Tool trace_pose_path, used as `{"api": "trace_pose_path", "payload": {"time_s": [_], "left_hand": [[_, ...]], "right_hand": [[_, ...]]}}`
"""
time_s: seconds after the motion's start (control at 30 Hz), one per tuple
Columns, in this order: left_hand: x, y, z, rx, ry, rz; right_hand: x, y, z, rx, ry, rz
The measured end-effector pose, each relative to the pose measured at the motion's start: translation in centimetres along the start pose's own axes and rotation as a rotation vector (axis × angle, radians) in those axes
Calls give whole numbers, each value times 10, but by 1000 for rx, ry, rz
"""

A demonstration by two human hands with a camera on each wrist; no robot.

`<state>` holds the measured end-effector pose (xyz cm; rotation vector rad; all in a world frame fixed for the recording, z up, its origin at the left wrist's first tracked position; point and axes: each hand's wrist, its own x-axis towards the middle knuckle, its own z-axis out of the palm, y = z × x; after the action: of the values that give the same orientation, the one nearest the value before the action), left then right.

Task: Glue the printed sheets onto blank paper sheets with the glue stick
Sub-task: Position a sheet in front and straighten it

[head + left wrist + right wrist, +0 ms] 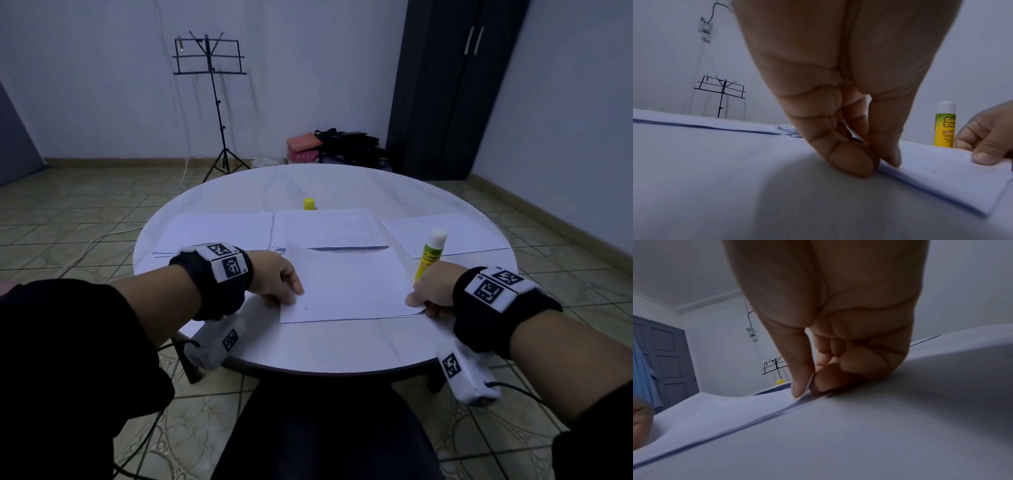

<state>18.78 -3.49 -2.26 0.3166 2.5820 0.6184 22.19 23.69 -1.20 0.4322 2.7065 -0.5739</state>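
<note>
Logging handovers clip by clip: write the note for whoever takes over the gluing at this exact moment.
Left hand: pinching the near left corner of the front sheet.
Right hand: pinching that sheet's near right corner.
The sheet is partly raised off the table, its far part over the middle paper stack.
Glue stick: upright, uncapped, right of the sheet. Yellow cap stands behind the middle stack.
More paper lies at far left and far right.
Done: cannot tell whether this sheet carries glue or print.
Left: lay it down, press it flat, then repeat with the other sheets.
</note>
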Motion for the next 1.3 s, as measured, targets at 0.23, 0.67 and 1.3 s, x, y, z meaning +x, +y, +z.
{"api": "trace_pose_path", "payload": {"time_s": [0.23, 0.67, 1.3], "left_hand": [[0, 1, 0, 37, 13, 0], [2, 3, 4, 66, 40, -5], [5, 3, 4, 115, 50, -12]], "right_hand": [[4, 2, 2, 62, -8, 0], [1, 1, 1, 33, -22, -11], [8, 4, -1, 98, -64, -7]]}}
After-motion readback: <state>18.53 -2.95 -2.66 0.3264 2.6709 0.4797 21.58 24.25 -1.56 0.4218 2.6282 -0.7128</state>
